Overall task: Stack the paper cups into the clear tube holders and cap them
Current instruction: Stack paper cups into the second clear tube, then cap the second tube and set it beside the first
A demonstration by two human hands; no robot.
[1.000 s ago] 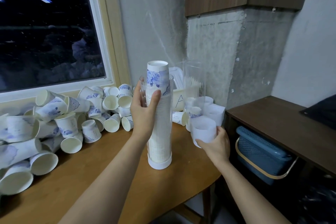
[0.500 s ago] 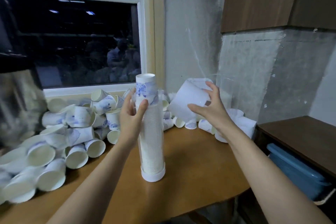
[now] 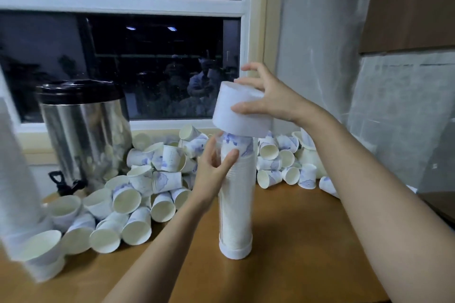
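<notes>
My left hand (image 3: 213, 174) grips the one filled tube (image 3: 236, 206), upright on the table (image 3: 295, 241). My right hand (image 3: 273, 98) pinches one cap (image 3: 240, 115), tilted over the tube's top. Loose cups (image 3: 147, 187) lie behind, too many to count.

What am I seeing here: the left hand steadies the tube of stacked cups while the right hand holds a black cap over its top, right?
Not quite: the cap is white, not black. In the head view the left hand steadies the tube of stacked cups while the right hand holds that cap over its top.
</notes>
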